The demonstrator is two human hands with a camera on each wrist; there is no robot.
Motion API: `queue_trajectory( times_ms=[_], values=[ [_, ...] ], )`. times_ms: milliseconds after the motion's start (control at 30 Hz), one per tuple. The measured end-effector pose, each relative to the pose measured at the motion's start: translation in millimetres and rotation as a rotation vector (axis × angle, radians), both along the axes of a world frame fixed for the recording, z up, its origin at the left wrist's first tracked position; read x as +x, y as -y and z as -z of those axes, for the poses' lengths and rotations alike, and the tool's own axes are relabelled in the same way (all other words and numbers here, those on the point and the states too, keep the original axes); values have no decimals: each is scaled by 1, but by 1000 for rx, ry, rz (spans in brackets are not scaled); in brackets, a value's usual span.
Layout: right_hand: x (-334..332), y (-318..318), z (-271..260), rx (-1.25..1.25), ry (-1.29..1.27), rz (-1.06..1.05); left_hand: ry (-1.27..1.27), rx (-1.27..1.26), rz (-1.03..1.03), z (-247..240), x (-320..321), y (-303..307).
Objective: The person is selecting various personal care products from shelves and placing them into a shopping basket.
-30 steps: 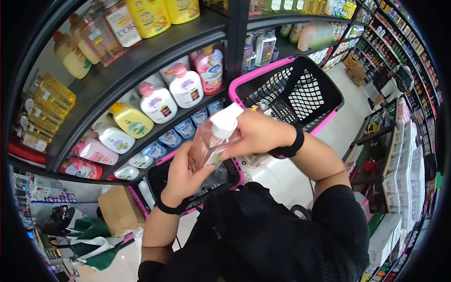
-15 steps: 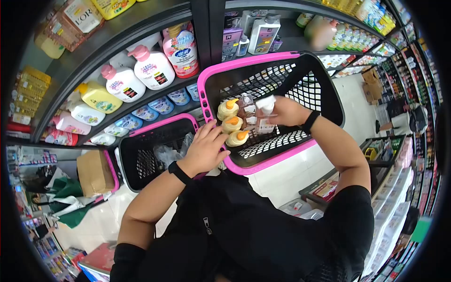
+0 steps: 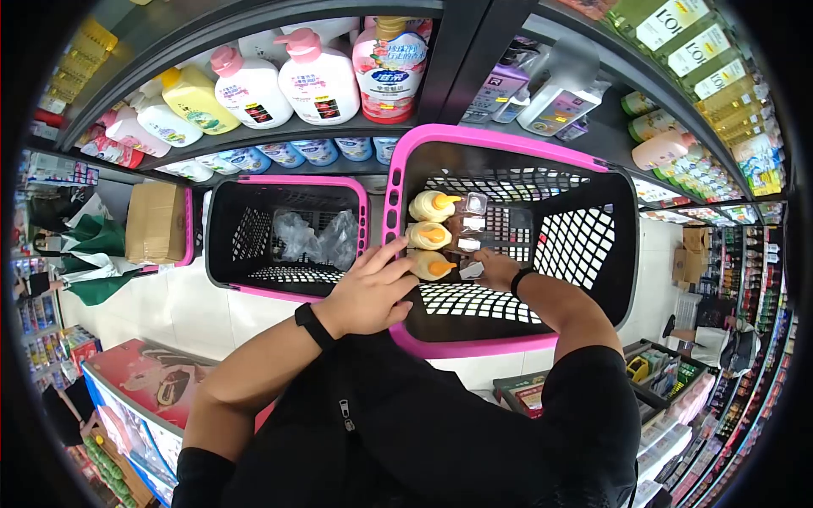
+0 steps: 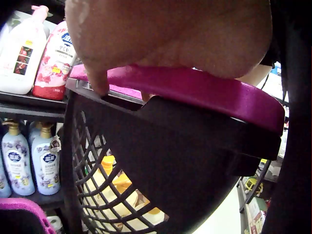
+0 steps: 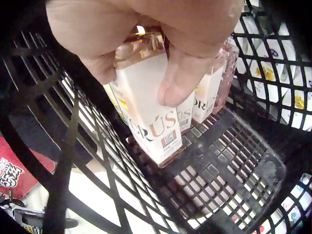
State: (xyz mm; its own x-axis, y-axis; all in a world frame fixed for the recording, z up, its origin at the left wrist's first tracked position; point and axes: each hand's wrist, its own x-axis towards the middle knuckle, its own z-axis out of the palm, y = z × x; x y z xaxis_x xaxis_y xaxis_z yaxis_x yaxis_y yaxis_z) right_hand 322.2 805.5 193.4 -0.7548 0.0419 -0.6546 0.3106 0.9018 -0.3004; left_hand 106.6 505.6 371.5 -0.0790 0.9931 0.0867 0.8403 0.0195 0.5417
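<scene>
In the basket with the pink rim (image 3: 517,140), my right hand (image 3: 498,273) grips a clear pink pump bottle (image 5: 148,105) by its upper part, thumb and fingers on opposite sides. Its white label faces the right wrist camera, and its base is down at the slatted bottom. Matching pink bottles (image 5: 207,92) stand beside it. Three cream bottles with orange pumps (image 3: 434,235) form a row along the basket's left end. My left hand (image 3: 366,288) rests on the rim at that end, fingers draped over it; one fingertip dips by the handle slot in the left wrist view.
A second black basket (image 3: 292,182) with crumpled clear plastic (image 3: 309,237) stands to the left. Shelves with white pump bottles (image 3: 318,85) run along the front. A cardboard box (image 3: 157,222) sits at far left, a red-topped carton (image 3: 140,381) at lower left.
The right hand has brought the pink bottle from in front of the body down into the basket beside the others. The left hand has let go of the bottle and moved onto the rim.
</scene>
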Motion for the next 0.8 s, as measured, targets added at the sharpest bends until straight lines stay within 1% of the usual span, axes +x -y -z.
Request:
queue_trajectory(
  times_ms=[100, 200, 267, 367, 467, 500, 600, 733, 800],
  values=[
    [3, 2, 22, -8, 1, 17, 29, 16, -2, 5, -1, -2],
    [7, 5, 31, -36, -37, 74, 33, 21, 7, 3, -4, -5],
    [13, 5, 53, -52, -55, 76, 40, 23, 2, 3, -3, -7],
    [9, 13, 45, -55, -53, 176, 34, -4, -22, 3, -3, -7],
    [19, 8, 64, -110, -184, 161, 35, 4, -22, 4, -3, -8],
    [15, 9, 60, -102, -125, 179, 37, 4, -20, 4, -3, -8],
    [16, 6, 66, -68, -166, 154, 35, 8, -22, 4, -3, -7],
    [17, -3, 57, -72, -147, 56, 27, 13, -30, 4, -3, -6],
    [20, -9, 52, -94, -139, 50, 28, 13, -32, 3, -1, -6]
  ],
)
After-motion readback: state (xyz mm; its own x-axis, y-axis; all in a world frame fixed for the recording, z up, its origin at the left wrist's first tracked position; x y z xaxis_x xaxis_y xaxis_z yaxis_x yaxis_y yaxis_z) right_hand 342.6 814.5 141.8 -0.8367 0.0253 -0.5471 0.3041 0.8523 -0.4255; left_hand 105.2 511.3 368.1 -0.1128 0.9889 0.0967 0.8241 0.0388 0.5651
